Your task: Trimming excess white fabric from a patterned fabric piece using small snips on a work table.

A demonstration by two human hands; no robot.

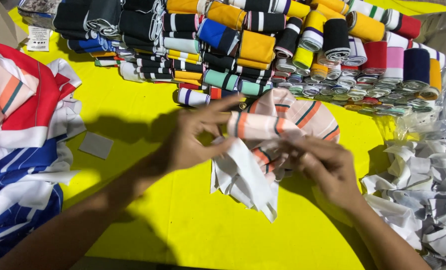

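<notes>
My left hand (195, 136) and my right hand (325, 167) both grip a bundle of striped fabric pieces (288, 120), pink and white with orange and green lines, held just above the yellow table (183, 215). White pieces (245, 180) hang down from the bundle between my hands. The left hand pinches the bundle's left end with thumb and fingers. The right hand closes on its lower right side and looks blurred.
Rolls of ribbed trim (293, 45) in many colours are piled along the far edge. A heap of red, white and blue fabric (23, 135) lies at the left, white scraps (423, 190) at the right. A small grey patch (96, 145) rests near the left heap.
</notes>
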